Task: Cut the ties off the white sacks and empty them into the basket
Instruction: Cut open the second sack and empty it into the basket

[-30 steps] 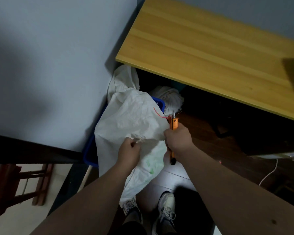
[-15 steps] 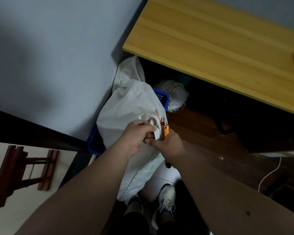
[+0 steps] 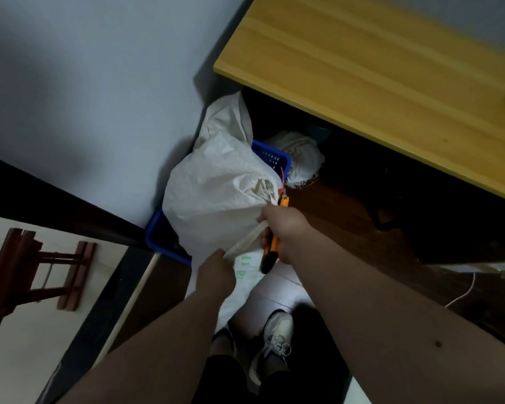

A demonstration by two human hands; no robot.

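The white sack (image 3: 216, 199), crinkled woven cloth with faint green print low down, sits bulging in the blue basket (image 3: 161, 240) by the wall. The left hand (image 3: 215, 277) pinches its lower fold; the right hand (image 3: 285, 228) grips an orange cutter (image 3: 270, 252) and apparently the gathered neck.

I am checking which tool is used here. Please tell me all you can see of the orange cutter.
The orange cutter is a slim knife-like tool with an orange body and a dark lower end. The right hand grips its middle and also holds a fold of the large white woven sack. Its upper tip shows above the hand, beside a red tie. No blade is clearly visible.
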